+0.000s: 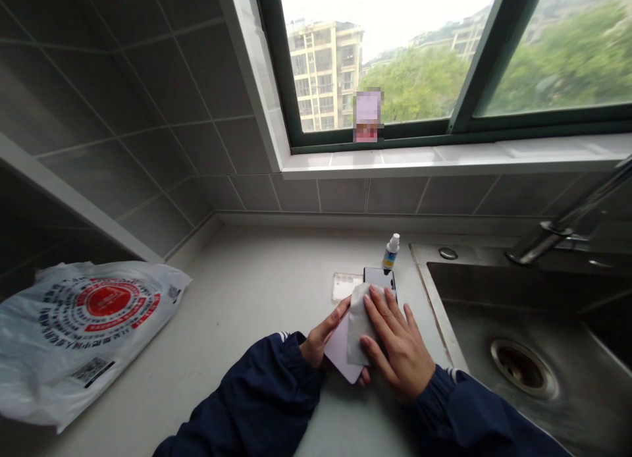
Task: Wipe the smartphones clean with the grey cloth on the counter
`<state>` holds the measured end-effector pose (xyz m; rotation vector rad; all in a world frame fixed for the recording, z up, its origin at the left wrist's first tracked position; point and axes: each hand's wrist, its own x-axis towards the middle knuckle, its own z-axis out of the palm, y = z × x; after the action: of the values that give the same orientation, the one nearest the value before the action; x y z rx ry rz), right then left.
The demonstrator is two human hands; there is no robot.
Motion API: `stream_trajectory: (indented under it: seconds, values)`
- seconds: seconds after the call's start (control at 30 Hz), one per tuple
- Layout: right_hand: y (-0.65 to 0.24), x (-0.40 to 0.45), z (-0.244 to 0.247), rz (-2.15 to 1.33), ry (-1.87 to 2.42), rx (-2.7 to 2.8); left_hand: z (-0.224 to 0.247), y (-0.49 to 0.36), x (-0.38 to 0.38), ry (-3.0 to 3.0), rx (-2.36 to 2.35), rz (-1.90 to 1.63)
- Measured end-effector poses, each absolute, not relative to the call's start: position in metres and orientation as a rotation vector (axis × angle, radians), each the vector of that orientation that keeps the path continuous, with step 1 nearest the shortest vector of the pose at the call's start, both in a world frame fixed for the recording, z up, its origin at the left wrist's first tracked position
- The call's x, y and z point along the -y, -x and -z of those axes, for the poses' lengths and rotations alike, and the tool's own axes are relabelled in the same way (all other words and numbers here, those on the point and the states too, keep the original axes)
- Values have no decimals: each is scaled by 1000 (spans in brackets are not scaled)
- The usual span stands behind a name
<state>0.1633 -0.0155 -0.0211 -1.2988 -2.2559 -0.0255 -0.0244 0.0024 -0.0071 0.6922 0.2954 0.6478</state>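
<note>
My left hand [323,335] is wrapped round the edges of a light purple phone [342,353], its fingers mostly hidden underneath. Flat on the upper side of the phone lies a grey-white cloth [361,332]. My right hand [397,338] presses on that cloth with its fingers stretched out. Just beyond my hands, a clear phone case [344,286] and a second, dark-edged phone [380,277] rest on the counter. A small white bottle with a blue and yellow label [390,251] stands behind the second phone.
A white plastic bag with red print [116,302] lies at the left of the counter [237,279]. On the right are a metal sink [474,319] and a faucet [540,241]. Behind the counter, a tiled wall rises to a window sill [415,159].
</note>
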Motion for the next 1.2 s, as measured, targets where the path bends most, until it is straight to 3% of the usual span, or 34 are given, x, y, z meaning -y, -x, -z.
stream_trajectory:
  seconds: [0.17,0.53,0.93,1.2]
  values:
    - [-162,16,22,40,1289,2233,6,26,0,-743,-323,-637]
    - [-149,33,8,76,950,2566,3,13,-3,-503,-316,-992]
    - [-166,17,13,125,1190,2269,-2,30,1,-782,-351,-597]
    - [-152,31,5,99,977,2463,6,23,0,-738,-370,-830]
